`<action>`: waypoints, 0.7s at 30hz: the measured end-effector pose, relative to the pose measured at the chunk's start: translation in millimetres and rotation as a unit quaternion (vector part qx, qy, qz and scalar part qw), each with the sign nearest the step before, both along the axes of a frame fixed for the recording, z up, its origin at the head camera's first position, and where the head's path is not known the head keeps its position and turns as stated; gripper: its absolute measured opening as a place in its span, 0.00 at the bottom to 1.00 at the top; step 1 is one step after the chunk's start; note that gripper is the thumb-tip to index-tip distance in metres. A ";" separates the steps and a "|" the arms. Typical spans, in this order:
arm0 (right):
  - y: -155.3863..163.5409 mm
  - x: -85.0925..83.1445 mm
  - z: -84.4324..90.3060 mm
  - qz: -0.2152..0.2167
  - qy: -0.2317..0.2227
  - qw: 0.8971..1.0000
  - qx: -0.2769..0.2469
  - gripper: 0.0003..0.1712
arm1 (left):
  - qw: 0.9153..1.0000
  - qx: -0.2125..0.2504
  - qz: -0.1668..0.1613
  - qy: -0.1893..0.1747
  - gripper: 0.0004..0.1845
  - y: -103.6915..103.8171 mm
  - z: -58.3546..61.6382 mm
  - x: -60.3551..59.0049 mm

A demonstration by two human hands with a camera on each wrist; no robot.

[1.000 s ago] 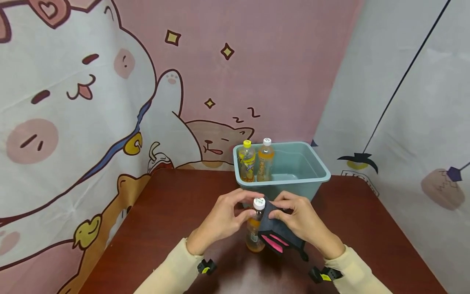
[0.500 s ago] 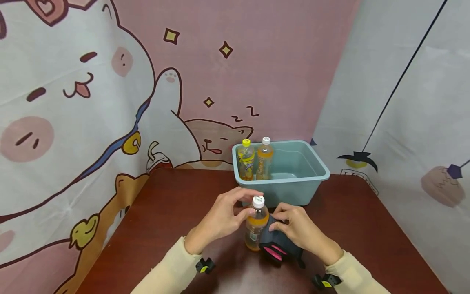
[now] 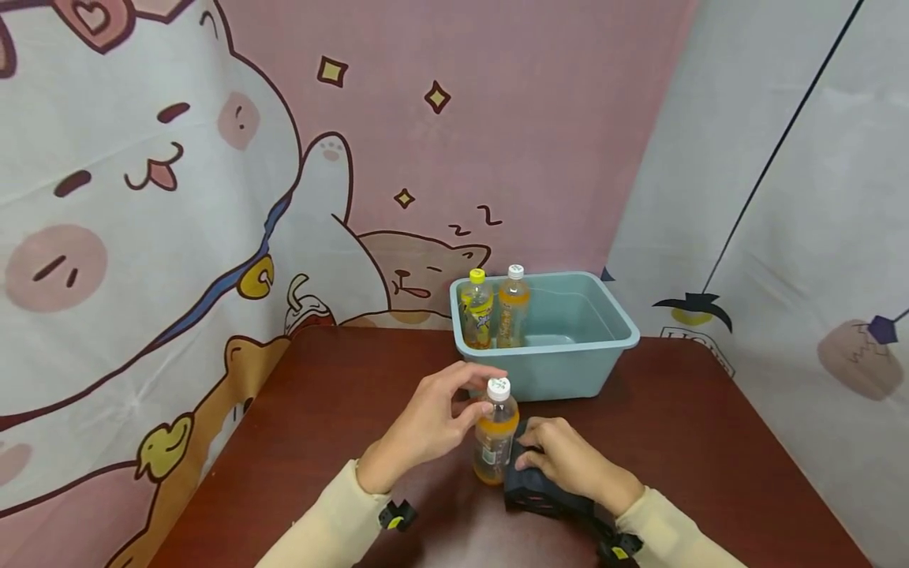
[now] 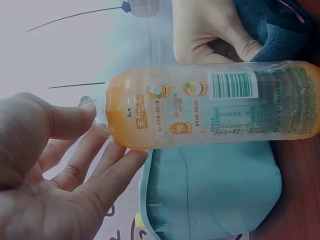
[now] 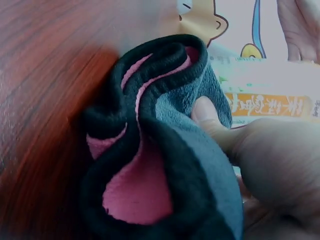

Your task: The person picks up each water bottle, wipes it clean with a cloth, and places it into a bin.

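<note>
Brown table (image 3: 334,410) is bearing an upright bottle (image 3: 495,442) before the bin (image 3: 568,371) — left hand (image 3: 433,422) pinching its neck, right hand (image 3: 561,461) gripping a cloth (image 3: 529,493) against its base

The head camera is looking down across the table (image 3: 319,410); both wrist cameras are sitting close, sharing the bottle (image 4: 210,105) and cloth (image 5: 165,165).
</note>
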State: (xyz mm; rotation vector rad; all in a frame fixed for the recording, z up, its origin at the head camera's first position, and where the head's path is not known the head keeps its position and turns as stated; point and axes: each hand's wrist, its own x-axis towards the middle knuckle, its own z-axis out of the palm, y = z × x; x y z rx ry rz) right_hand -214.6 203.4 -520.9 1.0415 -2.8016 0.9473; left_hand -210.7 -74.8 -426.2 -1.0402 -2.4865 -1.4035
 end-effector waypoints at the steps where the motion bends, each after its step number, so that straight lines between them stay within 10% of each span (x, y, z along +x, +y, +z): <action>1: 0.7 0.5 0.5 -0.003 -0.006 1.000 -0.004 0.12 | 1.000 -0.001 -0.001 0.003 0.28 0.4 -0.3 0.1; 21: 8.2 9.6 56.8 -0.065 0.066 0.989 -0.116 0.13 | 1.000 -0.011 0.005 0.019 0.28 1.2 0.3 1.5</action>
